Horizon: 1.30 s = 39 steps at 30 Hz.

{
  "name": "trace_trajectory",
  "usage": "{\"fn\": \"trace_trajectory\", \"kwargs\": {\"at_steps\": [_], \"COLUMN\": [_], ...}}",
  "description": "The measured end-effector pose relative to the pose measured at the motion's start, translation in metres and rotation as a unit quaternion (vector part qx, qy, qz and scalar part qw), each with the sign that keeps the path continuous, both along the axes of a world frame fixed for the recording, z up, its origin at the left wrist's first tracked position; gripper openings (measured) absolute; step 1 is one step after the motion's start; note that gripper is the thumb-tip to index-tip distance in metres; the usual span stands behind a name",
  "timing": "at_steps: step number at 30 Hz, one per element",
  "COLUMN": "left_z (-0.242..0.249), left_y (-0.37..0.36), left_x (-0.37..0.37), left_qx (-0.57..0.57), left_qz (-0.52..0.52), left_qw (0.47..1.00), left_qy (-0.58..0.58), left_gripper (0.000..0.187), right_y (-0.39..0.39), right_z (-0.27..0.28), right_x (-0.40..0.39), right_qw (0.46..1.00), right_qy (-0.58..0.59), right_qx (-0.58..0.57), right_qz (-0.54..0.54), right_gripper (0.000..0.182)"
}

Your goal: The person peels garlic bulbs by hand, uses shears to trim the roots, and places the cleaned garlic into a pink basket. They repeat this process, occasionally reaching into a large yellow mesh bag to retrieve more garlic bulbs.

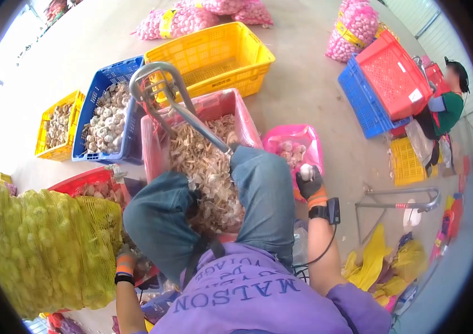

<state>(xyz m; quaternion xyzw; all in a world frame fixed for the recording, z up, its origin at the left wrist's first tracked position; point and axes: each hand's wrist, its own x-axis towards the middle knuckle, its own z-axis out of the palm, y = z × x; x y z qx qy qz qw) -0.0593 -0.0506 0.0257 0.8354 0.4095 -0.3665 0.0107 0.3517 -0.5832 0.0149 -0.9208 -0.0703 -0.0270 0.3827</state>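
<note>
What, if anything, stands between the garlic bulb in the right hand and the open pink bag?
Nothing visible does: the right hand holds the garlic bulb at the near edge of the pink bag. The metal frame is off to the left.

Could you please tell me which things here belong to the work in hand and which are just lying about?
Apparently in use:
White garlic bulb in the gloved right hand
Pink plastic bag of bulbs beside that hand
Red plastic crate of garlic near the gloved left hand
Pink-lined crate of dry stalks

Apparently lying about:
Grey tubular metal frame
Crumpled yellow material on the floor
</note>
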Motion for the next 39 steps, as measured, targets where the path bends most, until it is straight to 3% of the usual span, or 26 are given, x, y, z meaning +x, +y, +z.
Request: {"fn": "trace_trajectory", "kwargs": {"at_steps": [2,3,4,5,7,8,9,11,12,13,15,16,17,19,21,22,23,24,26,27,29,31,33,35,37,39], "left_z": [-0.017,0.006,0.040,0.071,0.136,0.163,0.185,0.178,0.168,0.158,0.142,0.150,0.126,0.127,0.119,0.123,0.125,0.119,0.099,0.096,0.129,0.140,0.136,0.124,0.109,0.107], "left_y": [0.014,0.010,-0.002,-0.017,-0.052,-0.065,-0.078,-0.085,-0.080,-0.075,-0.087,-0.098,-0.102,-0.120,-0.135,-0.146,-0.152,-0.149,-0.140,-0.140,-0.159,-0.171,-0.168,-0.157,-0.138,-0.120], "left_x": [-0.019,-0.008,0.013,0.033,0.073,0.092,0.110,0.132,0.147,0.163,0.191,0.210,0.223,0.248,0.263,0.270,0.273,0.272,0.270,0.271,0.274,0.275,0.275,0.275,0.273,0.271], "left_qx": [0.042,0.015,-0.041,-0.117,-0.225,-0.225,-0.221,-0.382,-0.572,-0.710,-0.790,-0.780,-0.835,-0.792,-0.789,-0.724,-0.641,-0.642,-0.732,-0.664,-0.609,-0.625,-0.607,-0.585,-0.748,-0.761], "left_qz": [0.036,0.093,0.182,0.274,0.376,0.353,0.330,0.320,0.351,0.401,0.439,0.477,0.427,0.472,0.481,0.466,0.442,0.442,0.340,0.337,0.279,0.353,0.321,0.288,0.436,0.448], "left_qw": [0.987,0.968,0.920,0.837,0.668,0.662,0.657,0.507,0.376,0.258,0.168,0.206,0.147,0.179,0.187,0.289,0.384,0.382,0.385,0.451,0.476,0.381,0.412,0.444,0.170,0.148], "left_qy": [-0.150,-0.234,-0.345,-0.459,-0.601,-0.621,-0.641,-0.704,-0.639,-0.518,-0.393,-0.349,-0.313,-0.343,-0.333,-0.419,-0.496,-0.497,-0.448,-0.492,-0.570,-0.583,-0.599,-0.615,-0.472,-0.445], "left_gripper": [0.058,0.054,0.050,0.046,0.038,0.038,0.037,0.034,0.035,0.037,0.048,0.045,0.046,0.047,0.048,0.047,0.046,0.046,0.051,0.049,0.045,0.039,0.036,0.035,0.037,0.043], "right_y": [-0.010,-0.012,-0.014,-0.008,0.001,0.005,0.026,0.056,0.082,0.110,0.153,0.166,0.177,0.215,0.235,0.244,0.251,0.255,0.254,0.251,0.250,0.252,0.253,0.252,0.247,0.238], "right_z": [-0.038,-0.038,-0.039,-0.011,0.002,0.009,0.054,0.085,0.109,0.138,0.149,0.145,0.144,0.159,0.156,0.153,0.150,0.149,0.144,0.124,0.116,0.127,0.129,0.126,0.133,0.119], "right_x": [0.012,0.019,0.025,0.023,0.040,0.048,0.050,0.056,0.049,0.037,0.020,0.011,0.001,-0.033,-0.050,-0.054,-0.054,-0.055,-0.053,-0.046,-0.044,-0.046,-0.046,-0.043,-0.039,-0.025], "right_qw": [0.993,0.995,0.997,0.996,0.936,0.881,0.808,0.822,0.816,0.850,0.873,0.910,0.927,0.789,0.849,0.863,0.889,0.885,0.898,0.910,0.902,0.898,0.892,0.827,0.819,0.808], "right_qy": [-0.022,-0.014,-0.007,0.029,0.090,0.099,0.112,0.074,0.095,0.101,0.104,0.121,0.130,0.338,0.226,0.186,0.012,-0.162,-0.132,-0.030,0.112,0.131,0.152,0.318,0.320,0.321], "right_qx": [0.118,0.097,0.075,0.071,0.312,0.425,0.532,0.546,0.555,0.514,0.475,0.366,0.245,0.420,0.305,0.265,0.216,0.160,0.168,0.206,0.297,0.313,0.330,0.428,0.455,0.484], "right_qz": [-0.017,-0.015,-0.013,-0.045,-0.133,-0.183,-0.227,-0.147,-0.130,-0.048,0.045,0.151,0.250,0.295,0.368,0.389,0.405,0.407,0.386,0.359,0.293,0.280,0.270,0.177,0.139,0.099], "right_gripper": [0.054,0.060,0.066,0.063,0.049,0.043,0.038,0.035,0.035,0.034,0.033,0.034,0.036,0.039,0.036,0.036,0.035,0.035,0.028,0.025,0.015,0.013,0.012,0.016,0.016,0.017]}}
